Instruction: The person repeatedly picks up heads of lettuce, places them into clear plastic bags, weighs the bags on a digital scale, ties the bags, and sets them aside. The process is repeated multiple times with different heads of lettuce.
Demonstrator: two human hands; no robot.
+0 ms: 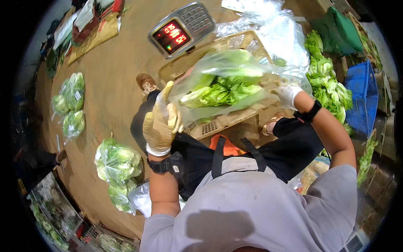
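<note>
A clear plastic bag (189, 85) with heads of green lettuce (217, 93) inside lies in a beige plastic crate (209, 128) before my knees. My right hand (285, 94), in a pale glove, holds the gathered plastic at the bag's right end; its fingertips are blurred. At the bag's left end my left hand (162, 121), in a yellowish glove, is raised with its fingers apart and nothing held. Behind the crate stands a digital scale's display and keypad (182, 30), its red digits lit.
Bagged lettuce (118, 160) sits on the floor beside my left leg, with several more bags (74, 91) farther left. Loose lettuce (327, 75) is heaped at the right by a blue crate (362, 94). Empty plastic bags (267, 31) lie behind the beige crate. Another person's dark-clothed leg (39, 163) shows far left.
</note>
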